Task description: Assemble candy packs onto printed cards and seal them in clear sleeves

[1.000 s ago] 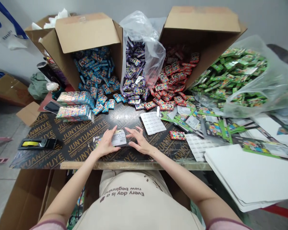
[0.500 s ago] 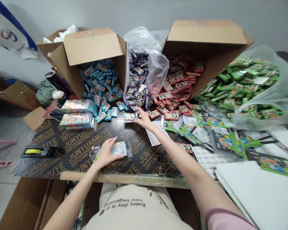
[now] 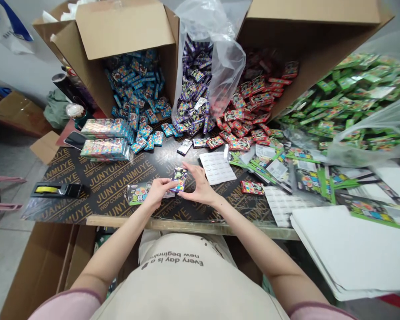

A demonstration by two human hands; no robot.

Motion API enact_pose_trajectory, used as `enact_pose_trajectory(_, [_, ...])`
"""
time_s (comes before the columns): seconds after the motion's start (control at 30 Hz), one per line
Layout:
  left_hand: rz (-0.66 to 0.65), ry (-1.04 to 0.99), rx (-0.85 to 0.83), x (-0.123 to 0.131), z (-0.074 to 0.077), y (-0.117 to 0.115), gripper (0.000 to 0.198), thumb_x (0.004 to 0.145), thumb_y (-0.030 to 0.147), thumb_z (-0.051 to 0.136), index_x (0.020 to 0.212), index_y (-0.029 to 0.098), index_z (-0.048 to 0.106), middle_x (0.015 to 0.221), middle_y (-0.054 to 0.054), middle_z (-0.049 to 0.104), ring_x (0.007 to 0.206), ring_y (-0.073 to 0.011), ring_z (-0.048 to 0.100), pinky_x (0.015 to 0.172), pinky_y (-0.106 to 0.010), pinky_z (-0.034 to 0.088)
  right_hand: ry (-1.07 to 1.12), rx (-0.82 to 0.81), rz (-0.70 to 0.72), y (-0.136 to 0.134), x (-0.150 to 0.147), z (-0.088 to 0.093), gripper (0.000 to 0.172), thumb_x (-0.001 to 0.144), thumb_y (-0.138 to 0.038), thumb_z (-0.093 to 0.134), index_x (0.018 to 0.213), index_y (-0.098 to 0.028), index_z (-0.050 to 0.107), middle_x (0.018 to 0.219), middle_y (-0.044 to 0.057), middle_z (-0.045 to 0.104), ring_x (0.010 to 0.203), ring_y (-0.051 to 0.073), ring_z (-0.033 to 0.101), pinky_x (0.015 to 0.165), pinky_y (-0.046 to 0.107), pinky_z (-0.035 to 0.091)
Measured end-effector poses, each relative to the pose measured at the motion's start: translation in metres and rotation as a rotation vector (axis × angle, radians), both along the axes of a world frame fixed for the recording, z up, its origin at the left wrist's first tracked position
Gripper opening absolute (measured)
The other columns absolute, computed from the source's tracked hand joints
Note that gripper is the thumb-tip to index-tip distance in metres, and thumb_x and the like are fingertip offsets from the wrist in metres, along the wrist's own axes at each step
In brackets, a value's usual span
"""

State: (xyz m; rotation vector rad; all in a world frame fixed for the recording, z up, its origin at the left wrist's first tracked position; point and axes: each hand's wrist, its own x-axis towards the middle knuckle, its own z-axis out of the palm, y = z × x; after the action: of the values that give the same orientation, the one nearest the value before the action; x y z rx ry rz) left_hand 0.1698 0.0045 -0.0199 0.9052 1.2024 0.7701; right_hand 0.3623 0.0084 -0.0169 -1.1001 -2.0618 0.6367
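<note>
My left hand [image 3: 159,190] pinches a small purple printed box [image 3: 179,178] between thumb and fingers. My right hand [image 3: 200,184] curves around the same box, with its fingertips at the upper end and its thumb at the lower end. Beneath my left hand lies a flat printed packet [image 3: 138,194] with a clear edge, partly covered. Just beyond my hands are a small box with a pale face [image 3: 184,147] and another small dark box [image 3: 200,142]. A white label sheet [image 3: 217,167] lies to the right of my right hand.
Behind are blue boxes [image 3: 133,89] in a carton, purple boxes [image 3: 195,100] in a clear bag, red boxes [image 3: 246,106] and green boxes [image 3: 363,98]. Wrapped stacks [image 3: 105,149] and a tape dispenser [image 3: 57,190] stand left. Flat packets [image 3: 306,178] and white boards [image 3: 356,249] lie right.
My right hand has drawn back from the piles towards me with a small box. My left hand has left the packet's middle and now grips that box. The view has tilted down.
</note>
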Motion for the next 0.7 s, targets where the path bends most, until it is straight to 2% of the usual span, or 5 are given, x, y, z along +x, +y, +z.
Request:
enact_pose_trajectory(0.1, [-0.094, 0.192, 0.206, -0.013, -0.007, -0.001, 0.048, 0.07, 0.052, 0.069, 0.097, 0.013, 0.071, 0.09, -0.009, 0.071, 0.078, -0.0187, 0.061, 0.072, -0.03, 0.046, -0.027, 0.074, -0.083, -0.007, 0.001, -0.009, 0.091, 0.066, -0.033, 0.072, 0.145, -0.027, 0.026, 0.13, 0.009, 0.055, 0.115, 0.03, 0.053, 0.104, 0.049, 0.027])
enact_pose_trajectory(0.2, [-0.277, 0.632, 0.563, -0.036, -0.017, -0.002, 0.077, 0.06, 0.047, 0.078, 0.128, 0.018, 0.057, 0.125, -0.013, 0.059, 0.114, -0.0306, 0.052, 0.099, -0.045, 0.036, -0.083, 0.095, -0.134, -0.011, 0.011, -0.02, 0.09, 0.065, -0.034, 0.071, 0.143, -0.025, 0.028, 0.129, 0.011, 0.056, 0.113, 0.03, 0.054, 0.105, 0.049, 0.023])
enact_pose_trajectory(0.3, [-0.5, 0.946, 0.751, -0.051, -0.027, -0.006, 0.103, 0.05, 0.036, 0.084, 0.142, 0.02, 0.04, 0.126, -0.014, 0.055, 0.117, -0.0345, 0.047, 0.103, -0.05, 0.03, -0.164, 0.066, -0.114, -0.016, 0.017, -0.03, 0.086, 0.068, -0.033, 0.069, 0.143, -0.025, 0.029, 0.131, 0.01, 0.056, 0.116, 0.03, 0.054, 0.106, 0.05, 0.019])
enact_pose_trajectory(0.6, [-0.576, 0.833, 0.865, -0.049, -0.027, -0.013, 0.112, 0.061, 0.03, 0.077, 0.15, 0.024, 0.009, 0.127, -0.01, 0.052, 0.118, -0.0293, 0.047, 0.107, -0.049, 0.028, -0.121, -0.084, 0.165, -0.02, 0.011, -0.033, 0.096, 0.066, -0.041, 0.074, 0.147, -0.026, 0.024, 0.139, 0.011, 0.05, 0.123, 0.029, 0.046, 0.106, 0.049, 0.024])
enact_pose_trajectory(0.7, [-0.466, 0.826, 0.839, -0.049, -0.026, -0.011, 0.112, 0.06, 0.03, 0.078, 0.15, 0.025, 0.01, 0.125, -0.01, 0.054, 0.114, -0.029, 0.05, 0.103, -0.047, 0.033, -0.055, -0.095, -0.013, -0.023, 0.01, -0.032, 0.104, 0.066, -0.052, 0.076, 0.149, -0.026, 0.02, 0.137, 0.012, 0.051, 0.127, 0.031, 0.043, 0.106, 0.051, 0.023])
